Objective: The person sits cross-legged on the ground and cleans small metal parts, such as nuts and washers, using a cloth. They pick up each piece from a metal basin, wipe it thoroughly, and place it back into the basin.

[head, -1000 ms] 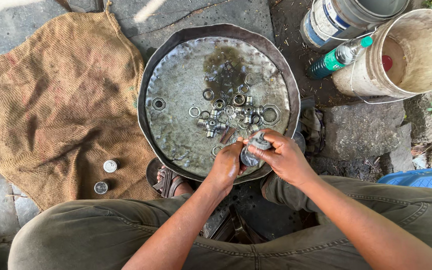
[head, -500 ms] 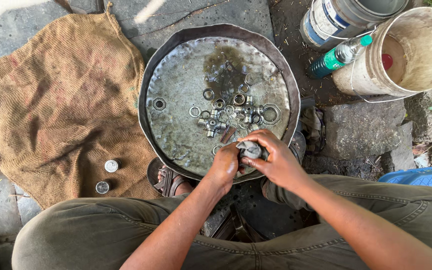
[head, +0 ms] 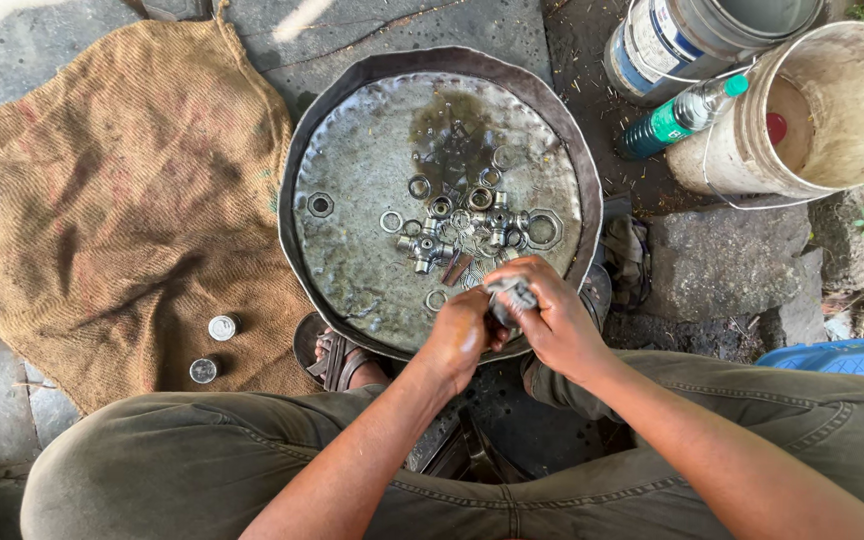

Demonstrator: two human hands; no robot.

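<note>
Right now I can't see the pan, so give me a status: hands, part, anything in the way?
Both hands, left hand and right hand, gripping small metal part. Over near rim of metal pan. Loose nuts and rings beyond, clear.

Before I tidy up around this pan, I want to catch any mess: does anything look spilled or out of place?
Yes. A dark oily puddle sits at the far side of the metal pan. Two small round caps lie apart on the burlap sack. Both hands hold a small metal part over the pan's near rim.

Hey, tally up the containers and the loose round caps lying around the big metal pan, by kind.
Buckets: 2, a cream one and a grey one
Bottles: 1, green-capped
Round caps on the burlap: 2
Total: 5
</note>
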